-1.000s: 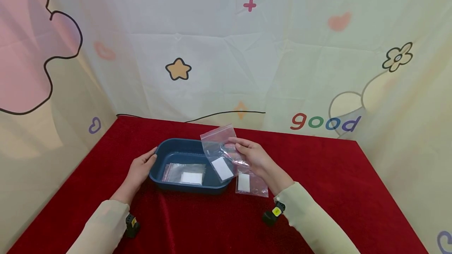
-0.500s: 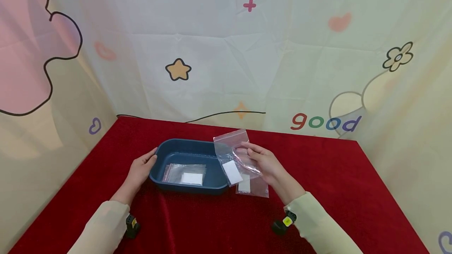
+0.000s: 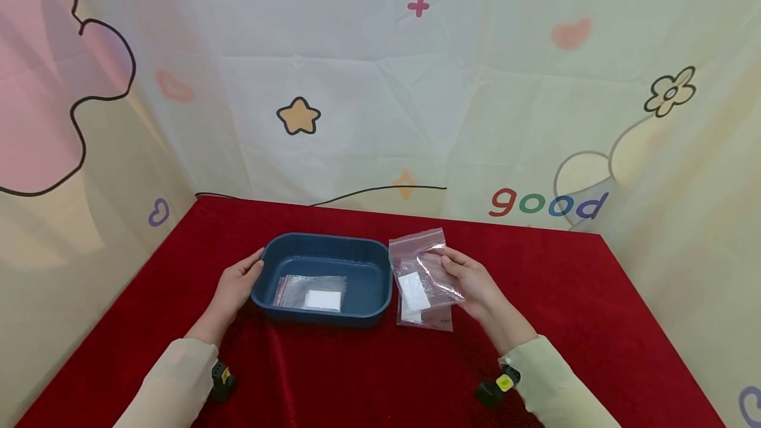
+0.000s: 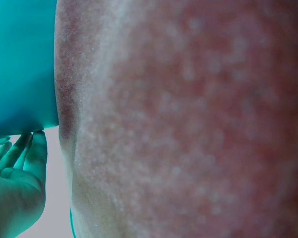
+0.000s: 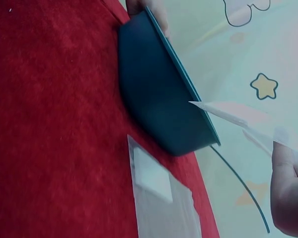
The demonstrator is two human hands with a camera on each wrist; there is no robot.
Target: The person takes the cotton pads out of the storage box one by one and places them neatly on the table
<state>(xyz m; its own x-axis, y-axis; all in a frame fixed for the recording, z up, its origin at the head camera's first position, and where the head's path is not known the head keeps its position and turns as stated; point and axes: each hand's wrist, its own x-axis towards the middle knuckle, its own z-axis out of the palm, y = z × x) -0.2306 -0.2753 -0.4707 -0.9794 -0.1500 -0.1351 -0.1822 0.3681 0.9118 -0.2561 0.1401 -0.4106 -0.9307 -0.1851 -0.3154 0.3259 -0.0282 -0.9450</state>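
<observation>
Red cloth (image 3: 339,375) is spreading beneath the blue tray (image 3: 367,276), whose left end the left grip (image 3: 234,286) is pinching; flat bags (image 3: 295,290) are lying inside. Right of the tray, the right grip (image 3: 477,285) is pinching a clear bag (image 3: 414,291), probably light, floppy, slippery, best taken by an edge.

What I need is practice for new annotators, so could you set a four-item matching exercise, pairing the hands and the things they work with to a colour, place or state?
Column one
1. Left hand
2. Right hand
3. Tray
4. Tablecloth

Column two
A. Red, spread under everything else here
B. Holds a clear bag
C. Grips one end of the tray
D. Blue, with a bagged white rectangle lying inside

Pairs: 1-C; 2-B; 3-D; 4-A
</observation>
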